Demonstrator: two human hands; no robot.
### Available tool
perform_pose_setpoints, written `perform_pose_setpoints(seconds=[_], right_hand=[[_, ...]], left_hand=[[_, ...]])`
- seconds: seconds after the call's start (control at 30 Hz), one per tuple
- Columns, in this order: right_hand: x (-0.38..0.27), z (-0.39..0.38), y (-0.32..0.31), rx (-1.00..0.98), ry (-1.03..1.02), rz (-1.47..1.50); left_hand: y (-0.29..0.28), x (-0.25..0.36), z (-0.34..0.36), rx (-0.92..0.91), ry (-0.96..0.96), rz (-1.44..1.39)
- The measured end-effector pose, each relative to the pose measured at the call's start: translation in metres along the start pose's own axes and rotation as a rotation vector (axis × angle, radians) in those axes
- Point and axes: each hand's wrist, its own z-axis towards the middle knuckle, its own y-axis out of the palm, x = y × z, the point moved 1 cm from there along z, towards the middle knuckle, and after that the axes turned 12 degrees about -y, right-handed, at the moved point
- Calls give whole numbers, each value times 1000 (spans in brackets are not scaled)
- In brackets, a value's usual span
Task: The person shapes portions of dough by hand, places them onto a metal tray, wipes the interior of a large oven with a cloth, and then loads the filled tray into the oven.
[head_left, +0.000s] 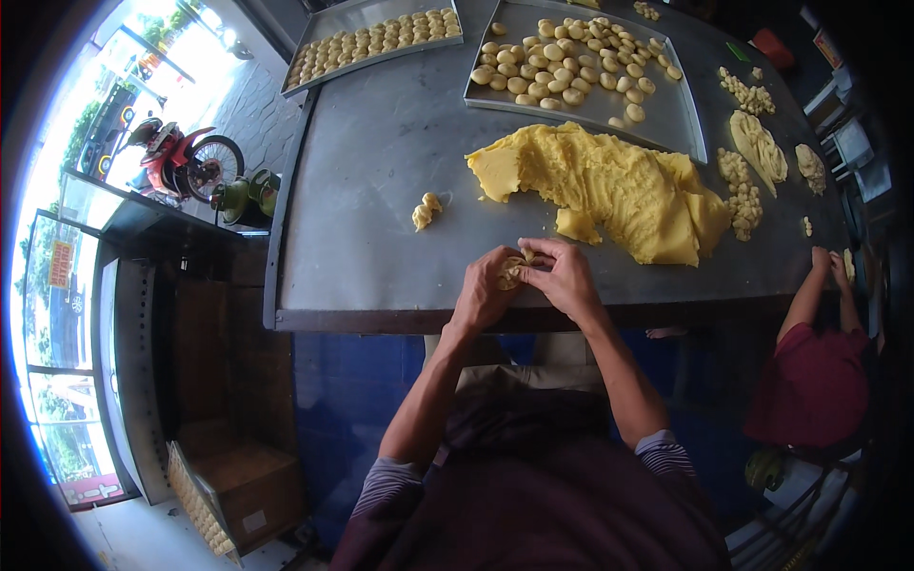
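Note:
My left hand (481, 288) and my right hand (569, 279) meet above the near edge of the metal table. Between them is a small piece of pale dough (510, 274), partly hidden by my fingers. The left hand cups it while the right thumb and fingers pinch at its top. Just beyond my hands lies a large, rough slab of yellow filling or dough (628, 195), with a broken-off chunk (574, 226) at its near side. Some small pale dough pieces (425, 211) sit to the left.
A metal tray (687, 114) at the back holds many loose round dough balls; another tray (328, 76) holds balls in rows. Dough lumps (759, 152) and small piles of pieces (739, 195) lie at right. A co-worker's arms (809, 290) reach the table there.

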Motion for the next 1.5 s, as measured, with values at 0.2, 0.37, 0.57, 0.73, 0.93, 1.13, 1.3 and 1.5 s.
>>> perform_pose_setpoints(seconds=[0.2, 0.37, 0.57, 0.73, 0.93, 1.13, 1.3, 1.5], right_hand=[[-19, 5, -9, -82, -270, -293], [2, 22, -58, 80, -179, -731], [11, -34, -62, 164, -344, -605], [26, -30, -63, 388, -245, -613], [21, -28, -39, 337, -292, -749], [22, -32, -45, 373, -263, -556], [13, -8, -52, 305, -224, -755], [11, -3, -63, 248, -241, -718]], left_hand=[[9, 1, 2, 20, 161, 136], [-8, 15, 2, -17, -273, -149], [-32, -10, -6, 17, -279, -419], [-28, -19, -7, -2, -195, -70], [-34, -10, 5, 131, 158, 455], [-44, -11, -9, 256, 12, 314], [-58, 16, 40, 290, -189, 339], [-45, -18, 70, 488, 7, 723]])
